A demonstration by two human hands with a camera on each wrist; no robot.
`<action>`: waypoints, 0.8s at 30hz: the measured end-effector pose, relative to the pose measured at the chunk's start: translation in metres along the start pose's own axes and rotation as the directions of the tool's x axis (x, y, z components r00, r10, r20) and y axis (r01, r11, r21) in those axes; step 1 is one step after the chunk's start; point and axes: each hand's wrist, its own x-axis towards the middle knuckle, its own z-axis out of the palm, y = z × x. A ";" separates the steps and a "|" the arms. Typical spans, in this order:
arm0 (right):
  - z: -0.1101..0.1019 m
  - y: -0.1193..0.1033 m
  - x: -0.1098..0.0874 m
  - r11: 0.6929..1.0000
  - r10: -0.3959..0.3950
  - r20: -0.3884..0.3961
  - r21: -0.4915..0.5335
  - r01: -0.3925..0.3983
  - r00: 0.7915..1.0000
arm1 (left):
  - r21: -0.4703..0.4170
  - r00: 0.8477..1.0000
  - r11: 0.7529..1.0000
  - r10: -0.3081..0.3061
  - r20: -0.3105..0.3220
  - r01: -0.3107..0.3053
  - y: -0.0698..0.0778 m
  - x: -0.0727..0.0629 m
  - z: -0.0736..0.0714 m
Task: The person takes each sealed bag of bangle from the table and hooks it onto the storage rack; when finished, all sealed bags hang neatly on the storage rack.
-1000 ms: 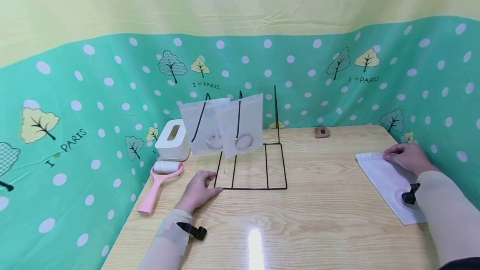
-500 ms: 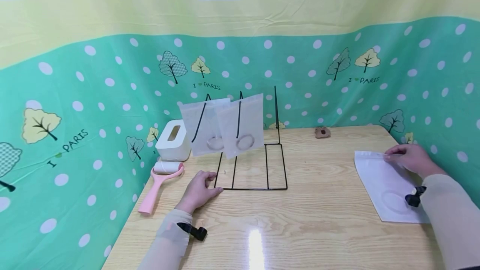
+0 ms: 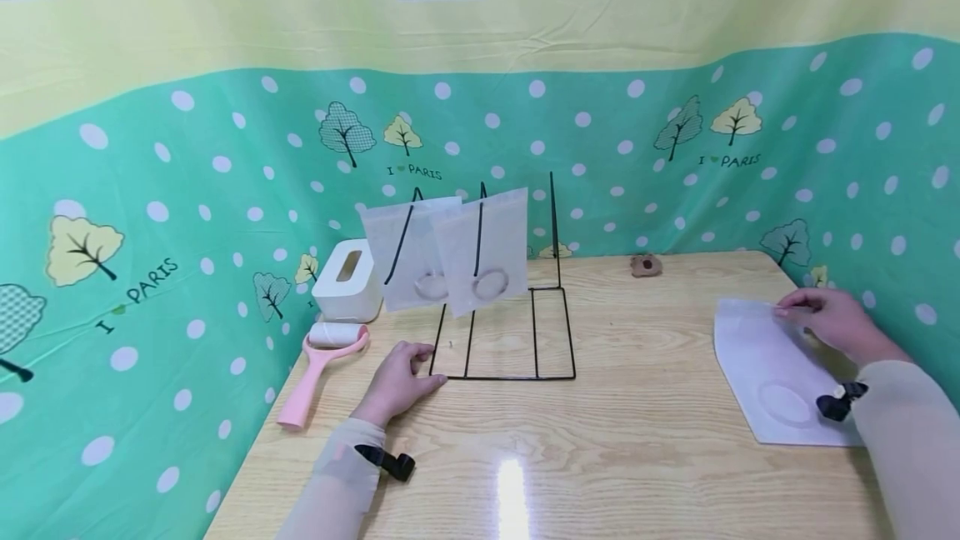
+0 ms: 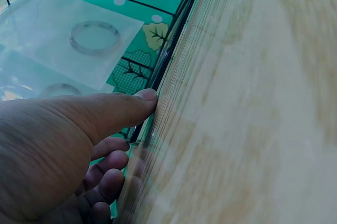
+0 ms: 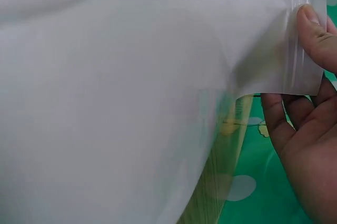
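My left hand (image 3: 397,382) holds the front left corner of a black wire display rack (image 3: 517,377), its thumb on the front bar in the left wrist view. Two translucent zip bags (image 3: 487,232), each with a ring-shaped bangle (image 3: 490,283) inside, hang from the rack's hooks. At the table's right side, my right hand (image 3: 836,323) pinches the top edge of another zip bag (image 3: 750,357). A pale ring (image 3: 785,403) shows through this bag. In the right wrist view, the thumb lies over the zip strip near a small punched hole, and the bag bows towards the camera.
A white tissue box (image 3: 348,286) stands at the back left, with a pink-handled lint roller (image 3: 315,373) before it. A small brown object (image 3: 645,266) lies near the table's back edge. Patterned green cloth (image 3: 585,132) surrounds the table (image 3: 637,457).
The right hand has shifted slightly right, and the bag's lower part has swung left and levelled, so its ring shows more fully. My left hand and the rack stay in place.
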 end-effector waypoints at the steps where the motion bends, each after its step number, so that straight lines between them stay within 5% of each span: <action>1: -0.001 0.000 -0.001 1.000 -0.002 -0.005 -0.001 0.002 1.000 | -0.001 1.000 1.000 0.000 0.002 0.000 0.000 0.000 0.000; 11: -0.015 -0.017 -0.012 0.998 -0.002 -0.025 0.064 0.003 1.000 | 0.002 1.000 1.000 0.008 -0.005 -0.008 -0.001 0.000 0.001; 24: -0.030 -0.045 -0.031 0.991 -0.049 -0.141 0.117 0.066 0.989 | -0.003 1.000 1.000 0.000 -0.008 0.000 -0.001 0.000 0.001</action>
